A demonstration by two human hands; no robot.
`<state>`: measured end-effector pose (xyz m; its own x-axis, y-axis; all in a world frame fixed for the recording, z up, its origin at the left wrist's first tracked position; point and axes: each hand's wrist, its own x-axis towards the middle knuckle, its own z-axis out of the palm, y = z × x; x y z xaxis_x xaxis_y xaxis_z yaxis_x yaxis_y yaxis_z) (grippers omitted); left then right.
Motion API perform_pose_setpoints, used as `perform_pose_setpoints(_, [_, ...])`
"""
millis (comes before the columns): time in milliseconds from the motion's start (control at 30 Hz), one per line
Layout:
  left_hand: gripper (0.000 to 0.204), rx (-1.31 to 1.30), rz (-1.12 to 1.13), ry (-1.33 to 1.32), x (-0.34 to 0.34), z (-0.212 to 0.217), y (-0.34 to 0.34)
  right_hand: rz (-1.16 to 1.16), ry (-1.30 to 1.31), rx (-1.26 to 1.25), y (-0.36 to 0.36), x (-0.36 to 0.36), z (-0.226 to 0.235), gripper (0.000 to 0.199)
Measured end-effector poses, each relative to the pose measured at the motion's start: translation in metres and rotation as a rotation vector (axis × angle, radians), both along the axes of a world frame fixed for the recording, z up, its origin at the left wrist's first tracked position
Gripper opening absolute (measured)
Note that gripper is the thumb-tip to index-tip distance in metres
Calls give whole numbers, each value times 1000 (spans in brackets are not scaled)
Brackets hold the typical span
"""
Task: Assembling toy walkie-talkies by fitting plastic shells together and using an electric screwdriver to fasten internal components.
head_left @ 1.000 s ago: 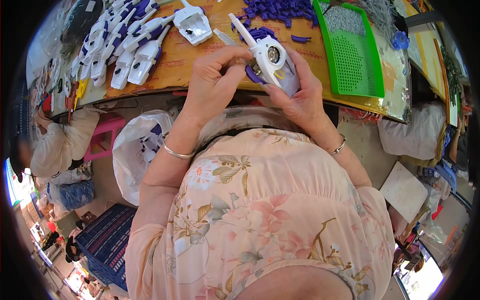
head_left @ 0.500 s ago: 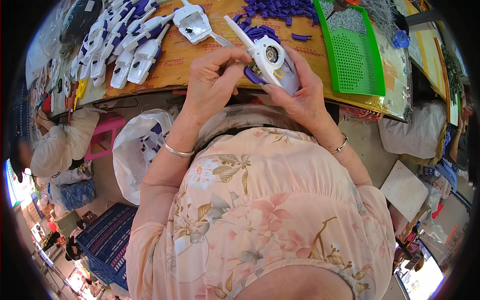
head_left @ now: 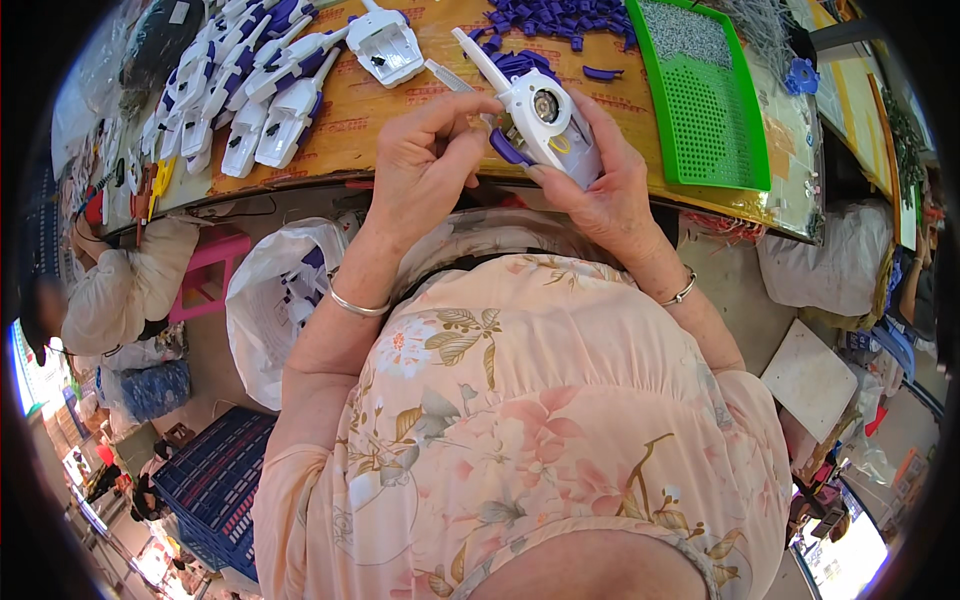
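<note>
My right hand (head_left: 600, 160) grips a white plastic device housing (head_left: 541, 106), its long narrow end tilted up to the left. The housing has a round metallic part in a white ring, a yellow wire below that, and a curved purple piece (head_left: 508, 148) at its left side. My left hand (head_left: 430, 150) is closed, thumb and index finger bent together beside the housing; what they pinch is too small to make out. A pale narrow strip (head_left: 447, 76) shows just beyond the left knuckles; whether the hand holds it I cannot tell.
White-and-purple housings (head_left: 235, 85) are heaped at the table's left, with a single white housing (head_left: 385, 48) nearby. Small purple parts (head_left: 565, 18) lie at the back. A green tray (head_left: 712, 115) of small metal pieces stands right. A white bag (head_left: 262, 320) hangs below the table edge.
The housing has shifted very slightly right in my right hand. A dark-tipped orange tool seen over the green tray has gone from view. My left hand stays closed beside the housing.
</note>
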<state>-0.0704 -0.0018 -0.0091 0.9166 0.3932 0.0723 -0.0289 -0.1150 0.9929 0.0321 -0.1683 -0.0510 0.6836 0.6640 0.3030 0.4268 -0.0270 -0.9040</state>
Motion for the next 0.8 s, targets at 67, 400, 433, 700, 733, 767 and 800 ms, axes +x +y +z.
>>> perform_pose_setpoints(67, [15,15,18,-17,-2,-2,0,3,6,0,0,0,0,73])
perform_pose_setpoints(400, [54,-516,-234,60,6,-17,-1,-18,-74,37,1,1,-4,72])
perform_pose_setpoints(433, [54,-514,-234,62,7,-16,-1,-12,-64,42,1,1,-2,72])
perform_pose_setpoints(700, [63,-653,-303,40,11,-23,6,-20,-187,-30,1,2,10,68])
perform_pose_setpoints(733, [63,-653,-302,40,11,-25,7,-18,-211,-14,1,2,12,67])
perform_pose_setpoints(767, [64,-653,-294,42,11,-27,8,-16,-235,2,1,3,12,66])
perform_pose_setpoints(800, [64,-652,-286,45,11,-28,9,-16,-234,2,1,2,12,66])
